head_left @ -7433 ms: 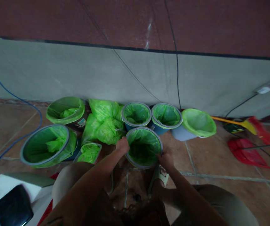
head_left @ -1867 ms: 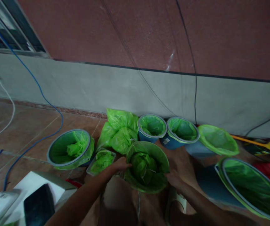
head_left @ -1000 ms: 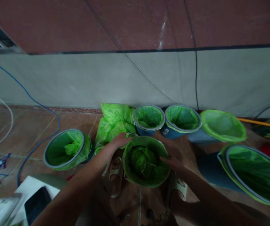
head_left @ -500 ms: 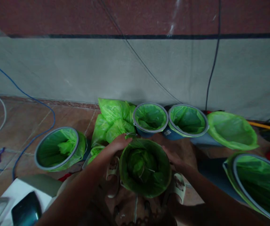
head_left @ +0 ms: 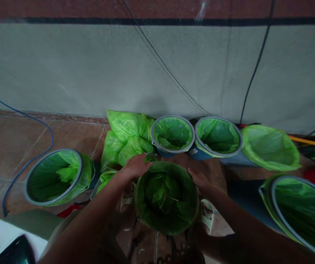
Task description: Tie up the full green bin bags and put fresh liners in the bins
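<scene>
A trash bin fitted with a green bin liner (head_left: 166, 218) stands between my feet, its mouth facing up. More green plastic lies bunched inside it. My left hand (head_left: 139, 165) grips the liner at the upper left of the rim, where a bit of green plastic sticks out by the fingertips. On the opposite side, my right hand (head_left: 199, 179) has its fingers curled against the liner's edge. The lower fingers of both hands are hidden behind the rim.
Green plastic bags (head_left: 130, 135) lie by the wall, beside two lined bins with grey rings, a left bin (head_left: 173, 150) and a right bin (head_left: 219, 154). Another lined bin (head_left: 33, 200) leans at left. A tilted bin (head_left: 274, 205) lies at right. A blue cable (head_left: 27, 163) crosses the floor.
The view has shifted slightly, so the bin at left sits farther left and the wall stripe higher. Both hands keep their places on the rim.
</scene>
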The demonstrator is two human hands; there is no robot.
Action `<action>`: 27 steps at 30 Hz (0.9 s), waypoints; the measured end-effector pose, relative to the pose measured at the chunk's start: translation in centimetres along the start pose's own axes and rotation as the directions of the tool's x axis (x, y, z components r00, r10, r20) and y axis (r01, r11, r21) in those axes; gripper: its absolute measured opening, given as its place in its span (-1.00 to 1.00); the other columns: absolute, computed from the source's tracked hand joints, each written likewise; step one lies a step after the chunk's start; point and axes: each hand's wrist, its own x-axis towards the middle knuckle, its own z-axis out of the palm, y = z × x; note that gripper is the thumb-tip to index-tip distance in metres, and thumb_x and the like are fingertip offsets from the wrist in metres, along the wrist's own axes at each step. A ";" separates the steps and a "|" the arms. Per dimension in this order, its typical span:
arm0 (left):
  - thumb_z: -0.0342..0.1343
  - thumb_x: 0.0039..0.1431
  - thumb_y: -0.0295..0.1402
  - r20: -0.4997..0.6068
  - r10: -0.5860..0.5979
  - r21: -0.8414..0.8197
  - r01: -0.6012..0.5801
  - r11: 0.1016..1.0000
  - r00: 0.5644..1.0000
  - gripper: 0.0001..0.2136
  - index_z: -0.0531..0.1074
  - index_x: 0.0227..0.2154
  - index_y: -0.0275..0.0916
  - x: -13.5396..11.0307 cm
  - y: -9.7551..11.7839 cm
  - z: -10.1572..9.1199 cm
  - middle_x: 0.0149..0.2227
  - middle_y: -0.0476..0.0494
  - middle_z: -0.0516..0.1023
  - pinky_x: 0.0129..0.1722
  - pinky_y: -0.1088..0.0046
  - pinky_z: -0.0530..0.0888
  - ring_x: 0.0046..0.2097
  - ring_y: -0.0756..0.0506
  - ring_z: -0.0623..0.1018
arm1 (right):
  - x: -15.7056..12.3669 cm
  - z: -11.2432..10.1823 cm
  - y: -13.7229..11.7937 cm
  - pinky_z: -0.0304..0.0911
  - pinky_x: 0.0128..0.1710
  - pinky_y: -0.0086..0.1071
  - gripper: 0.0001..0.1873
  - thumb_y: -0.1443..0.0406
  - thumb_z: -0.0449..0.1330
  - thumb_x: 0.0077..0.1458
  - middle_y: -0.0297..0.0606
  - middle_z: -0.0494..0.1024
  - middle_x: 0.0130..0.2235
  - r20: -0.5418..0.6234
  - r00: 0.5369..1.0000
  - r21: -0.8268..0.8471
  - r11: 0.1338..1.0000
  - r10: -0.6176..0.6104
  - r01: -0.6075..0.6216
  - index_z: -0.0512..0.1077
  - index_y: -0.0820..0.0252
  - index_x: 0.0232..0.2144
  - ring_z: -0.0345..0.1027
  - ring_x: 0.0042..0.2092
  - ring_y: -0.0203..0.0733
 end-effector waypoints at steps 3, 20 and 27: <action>-0.06 0.27 -0.11 -0.001 0.021 0.023 -0.021 1.000 1.000 -0.47 0.28 0.21 -0.29 0.1 0.2 -0.2 0.22 -0.33 0.39 0.18 0.30 0.30 0.23 -0.26 0.39 | 0.0 0.0 0.1 0.36 -0.01 -0.18 -0.60 0.09 0.07 0.08 -0.08 0.65 -0.20 0.007 1.000 0.006 1.000 0.027 -0.027 0.58 0.22 -0.32 0.50 -0.05 0.04; -0.05 0.26 -0.13 -0.012 0.010 0.072 -0.009 0.997 1.000 -0.53 0.35 0.13 -0.31 0.9 -0.1 -0.8 0.09 -0.37 0.51 0.12 0.26 0.36 0.17 -0.30 0.45 | 0.9 0.3 -0.4 0.38 -0.05 -0.25 -0.62 0.30 0.12 -0.02 -0.10 0.64 -0.13 0.000 0.999 -0.019 0.999 0.043 -0.043 0.58 0.29 -0.17 0.52 -0.09 -0.03; -0.07 0.27 -0.12 -0.011 0.003 0.114 -0.002 0.994 1.000 -0.55 0.37 0.09 -0.29 0.8 -0.1 -1.0 0.09 -0.33 0.52 0.10 0.29 0.38 0.15 -0.26 0.48 | 0.5 0.4 -1.0 0.41 -0.12 -0.30 -0.65 0.28 0.15 -0.05 -0.16 0.66 -0.19 -0.011 0.999 -0.041 0.999 0.033 -0.033 0.59 0.25 -0.21 0.54 -0.13 -0.05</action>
